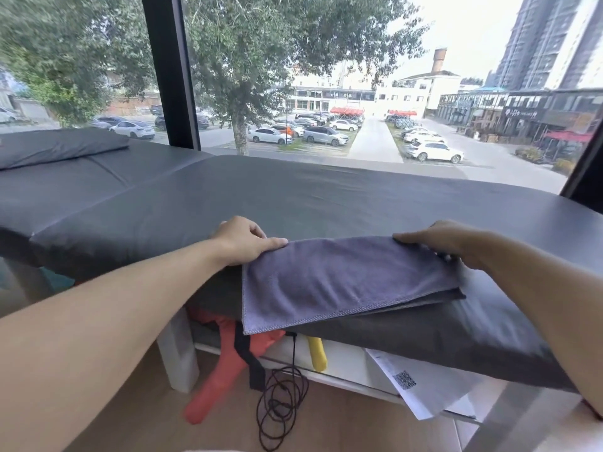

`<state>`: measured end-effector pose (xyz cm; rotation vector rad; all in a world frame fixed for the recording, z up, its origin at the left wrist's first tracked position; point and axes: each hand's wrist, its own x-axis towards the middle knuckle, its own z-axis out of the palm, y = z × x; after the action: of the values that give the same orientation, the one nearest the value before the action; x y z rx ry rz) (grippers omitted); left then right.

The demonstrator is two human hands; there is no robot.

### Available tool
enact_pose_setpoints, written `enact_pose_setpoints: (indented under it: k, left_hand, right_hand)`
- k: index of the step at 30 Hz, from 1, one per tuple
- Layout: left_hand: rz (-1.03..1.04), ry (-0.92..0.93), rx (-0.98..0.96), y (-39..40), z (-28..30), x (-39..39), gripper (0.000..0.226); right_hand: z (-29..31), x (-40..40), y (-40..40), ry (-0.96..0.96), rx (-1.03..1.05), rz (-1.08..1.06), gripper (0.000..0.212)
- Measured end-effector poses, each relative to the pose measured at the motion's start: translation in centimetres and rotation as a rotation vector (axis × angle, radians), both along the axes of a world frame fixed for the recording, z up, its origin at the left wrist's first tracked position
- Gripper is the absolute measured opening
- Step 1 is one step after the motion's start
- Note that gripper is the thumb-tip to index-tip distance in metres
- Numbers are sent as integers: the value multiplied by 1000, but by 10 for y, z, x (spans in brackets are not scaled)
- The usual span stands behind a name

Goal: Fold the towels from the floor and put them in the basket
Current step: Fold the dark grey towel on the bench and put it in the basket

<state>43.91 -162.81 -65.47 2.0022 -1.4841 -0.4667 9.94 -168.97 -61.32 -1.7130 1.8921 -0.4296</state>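
Note:
A purple-grey towel (346, 278) lies folded in layers on the near edge of a dark grey padded bed (293, 197), its front hem hanging a little over the edge. My left hand (243, 241) grips the towel's far left corner, thumb on top. My right hand (447, 239) holds the far right end, fingers curled over the cloth. No basket is in view.
Under the bed on the wooden floor lie an orange cloth item (225, 357), a yellow item (316, 352), a coiled black cable (280, 406) and a white printed sheet (421, 383). A dark pillow (55, 146) sits at the bed's far left. A large window stands behind.

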Motion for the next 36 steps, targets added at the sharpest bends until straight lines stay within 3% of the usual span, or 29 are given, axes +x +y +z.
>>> enact_pose_setpoints:
  k: [5,8,10,13,16,19,21,24,27,29,31,33,36]
  left_hand:
    - [-246,83,-60,-6,17,5,45]
    - [-255,71,-130,-13,19,5,37]
    - [-223,79,-153,-20,18,3,38]
    - [-168,94,-145,-32,8,-3,41]
    - [-128,-88,-135,-43,-4,-9,44]
    - [-11,-426,-147,-39,10,-17,52]
    - [11,-590,-338,-32,19,-31,47]
    - [-249,-497,-521,-14,23,-81,38]
    - [-460,-471,-359,1,12,-132,64]
    - [-563,-593,-94,3,2,-146,78]
    - [-635,-591,136,0,-4,-147,85]
    - [-672,-566,152,0,-4,-143,89]
    - [-656,-576,40,5,-3,-118,91]
  right_hand:
    - [-2,-9,-6,-365,22,126,24]
    - [-3,-19,-9,-568,62,126,37]
    - [-6,-24,-11,-638,34,12,34]
    - [-16,-26,-13,-449,-135,-123,34]
    - [-25,-23,-8,-286,-220,-47,39]
    - [-10,-22,2,-92,-87,24,48]
    - [0,-25,7,-31,37,48,65]
    - [3,-30,13,-26,150,96,63]
    - [6,-34,13,-26,181,182,82]
    - [10,-41,10,-69,182,186,105]
    - [18,-48,10,-142,193,175,111]
    - [29,-48,15,-219,195,174,103]
    - [49,-39,23,-352,136,189,54]
